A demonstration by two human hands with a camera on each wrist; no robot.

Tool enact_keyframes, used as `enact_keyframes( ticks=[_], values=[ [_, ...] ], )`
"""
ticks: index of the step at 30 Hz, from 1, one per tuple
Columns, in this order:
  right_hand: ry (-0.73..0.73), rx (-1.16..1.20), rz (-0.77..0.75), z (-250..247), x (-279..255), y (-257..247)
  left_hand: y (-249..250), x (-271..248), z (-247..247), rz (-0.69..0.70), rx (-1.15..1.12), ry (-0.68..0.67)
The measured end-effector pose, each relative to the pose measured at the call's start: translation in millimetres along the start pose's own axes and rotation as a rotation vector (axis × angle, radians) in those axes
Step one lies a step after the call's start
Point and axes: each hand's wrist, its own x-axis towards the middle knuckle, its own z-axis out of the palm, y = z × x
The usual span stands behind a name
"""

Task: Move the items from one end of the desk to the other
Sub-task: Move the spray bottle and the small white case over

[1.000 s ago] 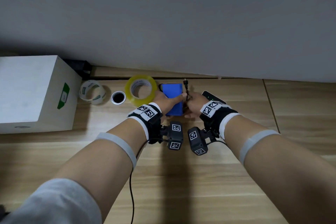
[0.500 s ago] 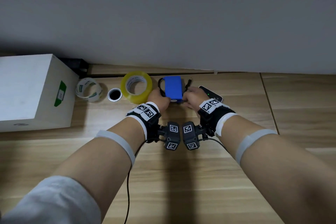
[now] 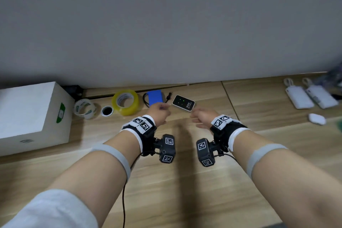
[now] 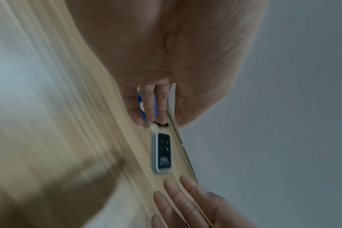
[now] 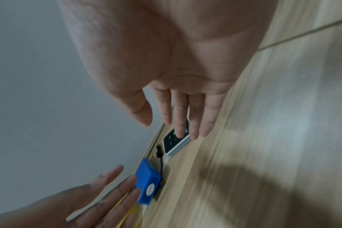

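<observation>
A blue box (image 3: 155, 97) with a black cable and plug (image 3: 168, 96) lies on the desk by the wall; it also shows in the right wrist view (image 5: 148, 180). Beside it on the right lies a black device with green lights (image 3: 183, 102) (image 4: 162, 152) (image 5: 176, 138). My left hand (image 3: 160, 112) hovers just in front of the blue box, fingers relaxed and empty. My right hand (image 3: 200, 116) is near the device's right corner, with straight fingers (image 5: 182, 120) and nothing held.
Left of the blue box stand a yellow tape roll (image 3: 125, 102), a small black-centred roll (image 3: 107, 110), a clear tape roll (image 3: 84, 108) and a white carton (image 3: 31, 114). Two white power banks (image 3: 298, 97) and a white case (image 3: 316, 118) lie at the right end.
Both hands let go of the blue box and its cable, which now lie by the wall. The hands have drawn back and apart, and the view has swung right.
</observation>
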Motion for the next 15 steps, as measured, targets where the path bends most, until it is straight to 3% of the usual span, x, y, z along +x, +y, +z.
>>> enact_keyframes(
  ticks=[6,15],
  values=[
    [0.160,0.069,-0.060,-82,-78,49,38,-53,83,0.149,0.057,-0.177],
    [0.403,0.318,-0.081,-241,-168,162,80,-132,262,0.221,0.130,-0.410]
  ],
)
